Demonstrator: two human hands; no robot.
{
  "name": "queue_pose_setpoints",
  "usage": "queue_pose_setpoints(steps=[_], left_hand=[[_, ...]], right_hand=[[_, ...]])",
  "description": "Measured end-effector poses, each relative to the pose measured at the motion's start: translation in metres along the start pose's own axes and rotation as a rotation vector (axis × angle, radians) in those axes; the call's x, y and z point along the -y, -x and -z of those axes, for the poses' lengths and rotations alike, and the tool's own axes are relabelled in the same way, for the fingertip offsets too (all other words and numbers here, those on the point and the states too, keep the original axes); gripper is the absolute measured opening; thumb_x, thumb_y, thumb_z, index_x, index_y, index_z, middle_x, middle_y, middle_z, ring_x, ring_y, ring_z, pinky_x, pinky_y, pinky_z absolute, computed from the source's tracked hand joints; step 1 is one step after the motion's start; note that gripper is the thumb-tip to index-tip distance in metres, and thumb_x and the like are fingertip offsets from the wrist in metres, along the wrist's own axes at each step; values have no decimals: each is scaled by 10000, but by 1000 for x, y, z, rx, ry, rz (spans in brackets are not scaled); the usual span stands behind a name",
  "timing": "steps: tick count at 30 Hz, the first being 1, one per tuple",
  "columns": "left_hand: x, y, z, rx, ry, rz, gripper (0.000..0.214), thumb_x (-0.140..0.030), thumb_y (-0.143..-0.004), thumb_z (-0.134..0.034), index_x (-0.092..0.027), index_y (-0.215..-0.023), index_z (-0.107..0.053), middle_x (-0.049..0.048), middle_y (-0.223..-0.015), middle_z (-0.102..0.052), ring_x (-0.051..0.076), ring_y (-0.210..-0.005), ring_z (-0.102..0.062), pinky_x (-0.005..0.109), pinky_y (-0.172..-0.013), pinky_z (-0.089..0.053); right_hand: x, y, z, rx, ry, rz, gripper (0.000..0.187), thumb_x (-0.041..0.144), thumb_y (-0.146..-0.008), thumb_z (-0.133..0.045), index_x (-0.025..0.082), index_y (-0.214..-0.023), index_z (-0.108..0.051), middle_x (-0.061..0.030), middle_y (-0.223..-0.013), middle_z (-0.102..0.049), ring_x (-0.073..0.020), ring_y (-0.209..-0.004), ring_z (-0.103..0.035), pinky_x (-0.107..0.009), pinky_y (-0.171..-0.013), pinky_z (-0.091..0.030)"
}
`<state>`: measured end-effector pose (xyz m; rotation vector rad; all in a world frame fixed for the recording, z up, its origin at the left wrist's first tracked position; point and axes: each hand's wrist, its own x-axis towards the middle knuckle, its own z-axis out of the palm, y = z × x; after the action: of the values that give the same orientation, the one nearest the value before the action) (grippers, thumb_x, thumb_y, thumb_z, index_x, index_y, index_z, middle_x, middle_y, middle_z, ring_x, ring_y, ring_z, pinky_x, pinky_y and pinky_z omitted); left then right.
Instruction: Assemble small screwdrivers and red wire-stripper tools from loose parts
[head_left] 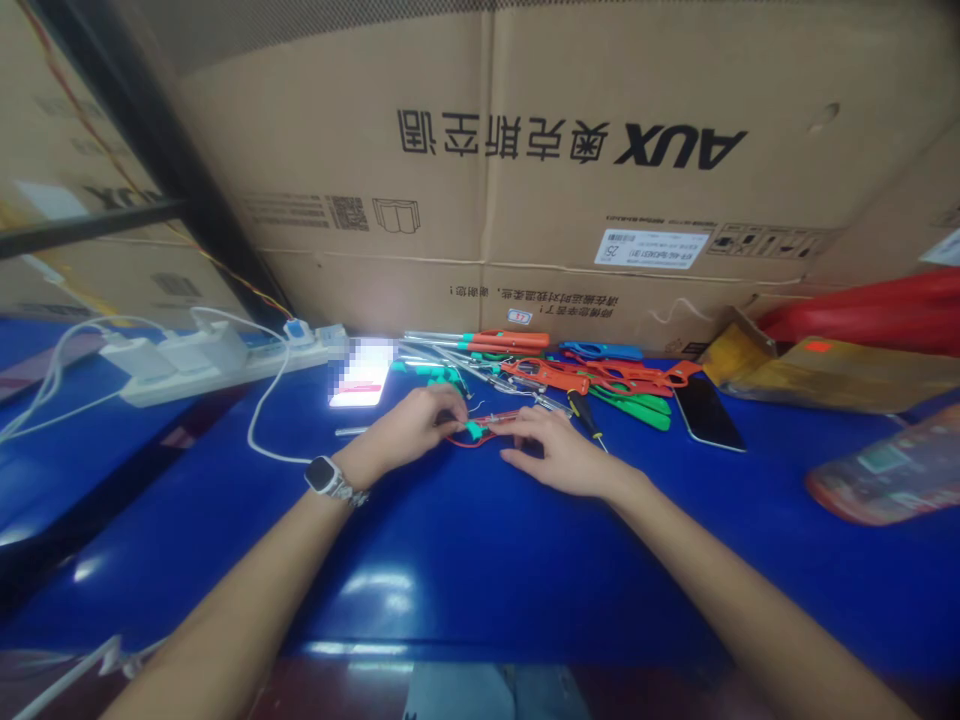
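Note:
Above the blue table, my left hand (421,428) is closed, its thumb and forefinger pinched at a small green plastic piece (475,430). That piece sits at a slim red lighter casing (472,443), which lies low over the tabletop. My right hand (553,450) comes in from the other side, fingers bent over the red casing and fingertips close to the green piece. Its thumb shows a little below the forefinger, and part of the casing is hidden behind these fingers. A thin pale wire (477,406) sticks up near the left fingertips.
Beyond the hands lie orange-red casings (555,376), green casings (637,408), metal rods and a screwdriver (583,412). A lit phone (363,375) and a power strip (161,378) are left; a dark phone (709,412) and a plastic jar (892,475) right. A large carton (525,220) stands behind.

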<state>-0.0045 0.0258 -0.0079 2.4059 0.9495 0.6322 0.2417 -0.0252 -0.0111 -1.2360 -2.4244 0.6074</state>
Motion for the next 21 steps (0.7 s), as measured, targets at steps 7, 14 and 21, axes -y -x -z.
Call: queue_pose_setpoints(steps=[7,14,21], left_hand=[[1,0,-1,-51,99,21,66,-157,-846,-642,-161,-824,-705,75,-992,-652,183,-935,-636,350,-877,-518],[4,-1,-3,-54,101,24,56,-164,-839,-652,-167,-837,-708,66,-970,-664,178,-913,-635,343,-865,-520],[4,-1,-4,-61,111,43,48,-170,-832,-662,-163,-828,-709,62,-929,-654,176,-860,-621,327,-821,-514]], right_hand=[[1,1,1,-33,-44,-13,377,280,-935,-580,273,-1312,-569,-23,-923,-639,-200,-928,-568,-377,-869,-382],[2,-2,1,-49,-57,-46,283,318,-944,-555,244,-1215,-586,-3,-840,-609,-181,-841,-559,-333,-796,-377],[12,-11,-1,-168,60,-61,142,323,-933,-566,248,-1034,-631,7,-787,-598,-191,-845,-538,-360,-841,-313]])
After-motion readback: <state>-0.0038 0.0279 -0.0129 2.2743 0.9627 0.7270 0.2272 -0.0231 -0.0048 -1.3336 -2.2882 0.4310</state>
